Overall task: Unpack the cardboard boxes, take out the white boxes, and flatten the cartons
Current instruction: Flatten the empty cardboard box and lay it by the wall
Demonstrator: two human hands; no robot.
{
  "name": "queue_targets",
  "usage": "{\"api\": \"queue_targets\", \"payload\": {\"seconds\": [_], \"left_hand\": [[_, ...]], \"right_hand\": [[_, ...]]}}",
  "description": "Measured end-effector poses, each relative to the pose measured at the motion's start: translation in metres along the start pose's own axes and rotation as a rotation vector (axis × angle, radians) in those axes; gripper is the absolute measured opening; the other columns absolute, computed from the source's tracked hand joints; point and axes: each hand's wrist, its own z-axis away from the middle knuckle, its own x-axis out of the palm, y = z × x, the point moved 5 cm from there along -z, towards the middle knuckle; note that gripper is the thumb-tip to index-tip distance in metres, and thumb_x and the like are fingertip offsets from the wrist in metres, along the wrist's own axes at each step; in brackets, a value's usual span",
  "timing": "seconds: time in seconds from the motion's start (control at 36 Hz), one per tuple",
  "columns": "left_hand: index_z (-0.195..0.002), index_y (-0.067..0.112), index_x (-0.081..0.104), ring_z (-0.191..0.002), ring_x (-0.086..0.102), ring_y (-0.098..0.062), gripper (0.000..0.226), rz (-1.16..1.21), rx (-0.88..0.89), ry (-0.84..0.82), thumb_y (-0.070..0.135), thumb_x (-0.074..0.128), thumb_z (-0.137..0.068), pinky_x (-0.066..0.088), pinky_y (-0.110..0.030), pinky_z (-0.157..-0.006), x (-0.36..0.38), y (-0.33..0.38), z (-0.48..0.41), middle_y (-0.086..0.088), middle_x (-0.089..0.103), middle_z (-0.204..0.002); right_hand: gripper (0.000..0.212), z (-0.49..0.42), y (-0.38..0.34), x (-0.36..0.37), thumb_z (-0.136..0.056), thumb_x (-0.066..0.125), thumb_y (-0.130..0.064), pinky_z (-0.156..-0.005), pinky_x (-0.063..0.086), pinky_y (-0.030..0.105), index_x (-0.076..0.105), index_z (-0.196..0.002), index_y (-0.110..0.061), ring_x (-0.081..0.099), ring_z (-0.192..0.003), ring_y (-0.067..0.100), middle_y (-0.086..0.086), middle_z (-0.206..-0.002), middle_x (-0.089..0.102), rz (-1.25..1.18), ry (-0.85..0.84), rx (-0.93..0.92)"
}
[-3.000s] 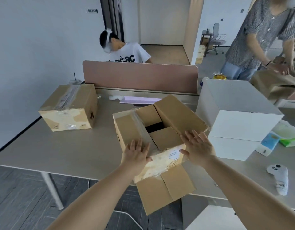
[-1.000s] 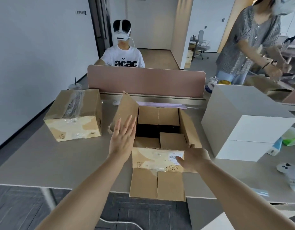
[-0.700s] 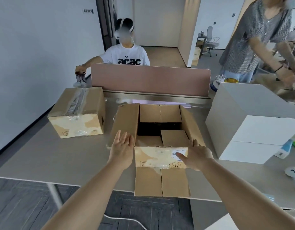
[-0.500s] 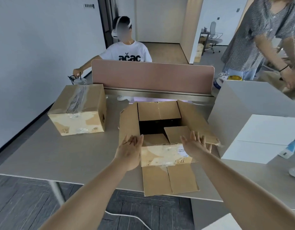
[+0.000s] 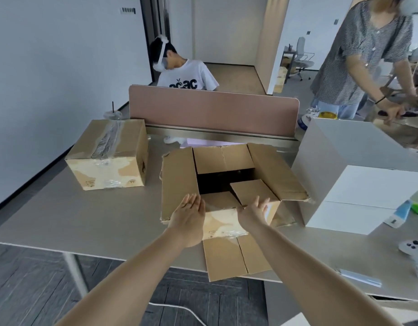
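An opened cardboard carton (image 5: 179, 182) stands at the table's front edge, its flaps spread outward and its inside dark. My left hand (image 5: 188, 217) hovers with straight fingers over the carton's near left corner, beside the left flap. My right hand (image 5: 255, 211) reaches in with straight fingers at the near right, touching a small inner flap (image 5: 252, 191). Neither hand holds anything. A sealed, taped carton (image 5: 109, 156) sits to the left. Two stacked white boxes (image 5: 358, 184) stand to the right.
A pink desk divider (image 5: 212, 111) runs along the back of the grey table (image 5: 73, 217). One person sits behind it; another stands at the far right. A white controller (image 5: 412, 248) and packets lie at the right edge. A plastic cup (image 5: 112, 115) stands behind the sealed carton.
The carton's left and right flaps have folded further outward and down. Both hands moved closer together over the carton's near edge, the right hand now touching the inner flap.
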Motion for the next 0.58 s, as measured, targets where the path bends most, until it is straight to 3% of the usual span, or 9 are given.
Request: {"api": "queue_targets", "payload": {"seconds": [0.11,0.28,0.33,0.42,0.5,0.58], "left_hand": [[-0.153,0.0,0.003,-0.149,0.0,-0.027,0.07,0.03,0.018,0.023,0.025,0.035,-0.096,-0.005,-0.039,-0.121,-0.001,0.013,0.013,-0.019,0.002,-0.16],[-0.154,0.005,-0.003,-0.149,-0.005,-0.023,0.076,0.071,0.028,0.02,0.026,0.041,-0.095,-0.008,-0.037,-0.121,0.001,0.04,0.034,-0.013,-0.002,-0.161],[-0.154,0.005,-0.003,-0.149,-0.005,-0.023,0.078,0.071,0.041,0.024,0.028,0.042,-0.095,-0.009,-0.036,-0.12,-0.002,0.051,0.039,-0.013,-0.002,-0.162],[-0.153,0.003,-0.006,-0.149,-0.006,-0.023,0.082,0.085,0.064,0.021,0.031,0.044,-0.094,-0.012,-0.034,-0.118,-0.002,0.067,0.043,-0.013,-0.004,-0.161],[-0.152,0.004,-0.012,-0.149,-0.009,-0.021,0.086,0.113,0.088,0.002,0.033,0.045,-0.094,-0.014,-0.033,-0.117,-0.001,0.081,0.044,-0.011,-0.009,-0.161],[-0.152,0.008,-0.015,-0.148,-0.014,-0.018,0.088,0.12,0.154,-0.022,0.037,0.044,-0.093,-0.016,-0.036,-0.117,-0.002,0.096,0.043,-0.006,-0.015,-0.161]], "right_hand": [[0.072,-0.008,0.009,-0.012,-0.102,0.041,-0.028,-0.118,0.018,0.04,-0.005,-0.152,-0.003,-0.008,-0.148,0.027,0.01,-0.156,-0.027,-0.006,-0.028,-0.109],[0.067,-0.019,0.01,-0.034,-0.098,0.044,-0.011,-0.114,0.028,0.039,0.004,-0.152,-0.009,0.006,-0.148,0.028,0.005,-0.159,-0.021,-0.002,-0.064,-0.176],[0.069,-0.013,0.009,-0.03,-0.098,0.039,-0.011,-0.11,0.031,0.036,-0.003,-0.153,-0.012,0.006,-0.148,0.027,0.002,-0.158,-0.023,-0.045,-0.083,-0.163],[0.078,0.003,0.01,-0.019,-0.1,0.041,-0.021,-0.089,0.044,0.031,-0.017,-0.151,-0.019,0.018,-0.145,0.03,0.001,-0.158,-0.025,-0.169,-0.097,-0.139],[0.089,0.012,0.02,-0.011,-0.098,0.051,-0.029,-0.102,0.038,0.038,-0.021,-0.15,-0.022,0.016,-0.145,0.036,0.0,-0.158,-0.025,-0.274,-0.082,-0.078],[0.096,0.013,0.033,-0.013,-0.093,0.058,-0.024,-0.112,0.03,0.039,-0.019,-0.151,-0.022,0.013,-0.145,0.034,-0.002,-0.158,-0.022,-0.379,-0.041,0.002]]}}
